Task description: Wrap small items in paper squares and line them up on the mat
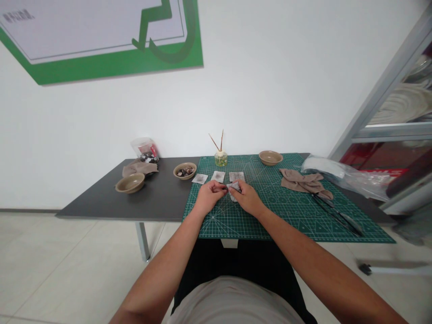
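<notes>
One pale packet point(233, 197), midway between the counter's point(162, 204) back and front edges.
The left hand point(209, 194) has its grip pinched together, on what is unclear; the right hand point(249, 198) clamps the packet, apparently to steady it. Far right, lettering on a red panel point(393, 173) is unreadable.

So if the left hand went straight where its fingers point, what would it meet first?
Likely the pale piece in the right hand, close by the left hand; whether they already touch is unclear.
</notes>
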Motion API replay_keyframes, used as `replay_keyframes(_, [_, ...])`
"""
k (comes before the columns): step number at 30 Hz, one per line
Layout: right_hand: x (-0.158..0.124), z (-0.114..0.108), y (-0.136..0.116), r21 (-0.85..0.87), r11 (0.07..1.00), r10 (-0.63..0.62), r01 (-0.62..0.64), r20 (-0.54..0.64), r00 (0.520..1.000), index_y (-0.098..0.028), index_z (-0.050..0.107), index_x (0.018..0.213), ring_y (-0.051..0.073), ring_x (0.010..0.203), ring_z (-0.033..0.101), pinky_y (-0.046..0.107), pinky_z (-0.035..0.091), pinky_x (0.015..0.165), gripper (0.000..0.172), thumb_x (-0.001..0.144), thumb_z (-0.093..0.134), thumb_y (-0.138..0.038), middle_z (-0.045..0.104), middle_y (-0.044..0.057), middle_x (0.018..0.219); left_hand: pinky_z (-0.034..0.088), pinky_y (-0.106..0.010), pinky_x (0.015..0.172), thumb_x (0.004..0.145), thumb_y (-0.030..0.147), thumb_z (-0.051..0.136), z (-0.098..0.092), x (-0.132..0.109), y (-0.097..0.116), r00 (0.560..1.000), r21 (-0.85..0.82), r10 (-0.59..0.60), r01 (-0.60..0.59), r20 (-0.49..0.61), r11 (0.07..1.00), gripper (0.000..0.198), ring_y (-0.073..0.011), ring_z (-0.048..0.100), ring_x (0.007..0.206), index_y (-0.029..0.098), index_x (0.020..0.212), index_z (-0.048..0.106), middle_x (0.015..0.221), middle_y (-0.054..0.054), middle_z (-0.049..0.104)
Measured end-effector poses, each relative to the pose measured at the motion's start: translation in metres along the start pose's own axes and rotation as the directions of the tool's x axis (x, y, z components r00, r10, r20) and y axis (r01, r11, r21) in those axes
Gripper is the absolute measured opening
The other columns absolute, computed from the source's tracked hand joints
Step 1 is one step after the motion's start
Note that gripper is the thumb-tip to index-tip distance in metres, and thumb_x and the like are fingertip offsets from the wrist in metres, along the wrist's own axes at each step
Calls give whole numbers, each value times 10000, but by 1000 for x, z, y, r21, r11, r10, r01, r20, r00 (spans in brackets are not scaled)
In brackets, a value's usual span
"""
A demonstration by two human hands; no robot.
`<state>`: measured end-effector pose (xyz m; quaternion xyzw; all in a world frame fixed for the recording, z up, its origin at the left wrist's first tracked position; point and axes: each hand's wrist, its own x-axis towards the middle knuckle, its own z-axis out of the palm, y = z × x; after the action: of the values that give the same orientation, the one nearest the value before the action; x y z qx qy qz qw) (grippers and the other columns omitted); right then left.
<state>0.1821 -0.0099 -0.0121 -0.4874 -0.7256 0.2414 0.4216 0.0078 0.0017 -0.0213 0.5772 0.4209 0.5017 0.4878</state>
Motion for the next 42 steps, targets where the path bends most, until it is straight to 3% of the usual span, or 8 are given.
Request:
replay_keyframes(10, [-1,2,1,-14,996,-86,87,35,996,-203,582,933,183,777,588,310,436,743,151,872,531,-331,654,33,857,477,-266,660,585,234,791,0,0,6,1000,44,11,-12,11,999,228,-131,617,638,150,764,677,696,-9,690])
replay_keyframes(14, [0,1,2,4,998,-69,69,48,996,-205,588,952,178,780,591,298,431,742,159,863,545,-330,654,27,852,487,-277,710,606,217,768,0,-1,8,1000,27,-7,7,6,1000,188,-140,636,699,158,770,698,769,-23,716])
replay_keyframes(22, [-2,-2,-3,16,999,-50,49,83,995,-195,605,857,149,648,544,265,394,638,124,834,570,-313,612,-14,708,448,-249,609,581,193,752,1,-3,11,1000,119,-7,8,-10,993,188,-121,585,580,160,753,684,623,17,670])
replay_keyframes(28, [-1,0,-3,30,997,-71,70,52,996,-201,592,910,166,743,576,285,418,716,149,855,538,-328,649,14,817,480,-278,657,587,199,755,1,-1,10,1000,83,-8,7,6,996,244,-141,617,620,168,823,701,663,6,686])
replay_keyframes(33, [2,0,3,67,997,37,-43,90,995,-205,589,840,173,673,568,297,428,668,153,838,545,-351,620,0,715,488,-317,765,641,210,727,-2,0,9,997,132,62,-55,-47,990,268,-163,639,736,180,907,719,798,-21,715])
replay_keyframes(36, [4,2,7,-17,996,84,-84,-16,996,-183,592,999,225,831,589,363,451,774,268,782,614,-339,642,64,889,484,-329,811,694,258,706,-3,1,7,986,135,128,-114,-104,984,233,-174,645,801,180,914,716,869,-40,718])
replay_keyframes(39, [2,4,5,-186,982,-8,-33,-213,977,-174,545,1193,302,1091,509,471,395,927,498,730,675,-299,570,151,1165,505,-349,801,711,307,702,-1,3,5,993,-15,76,-78,-91,997,233,-176,658,767,170,898,677,829,-40,711])
replay_keyframes(42, [-3,4,1,-210,965,-179,158,-87,980,-234,564,1207,285,1128,493,480,366,972,428,787,636,-280,574,114,1193,522,-359,764,713,332,703,2,2,5,1000,-102,10,-13,-29,995,243,-180,667,723,171,877,622,767,-26,695])
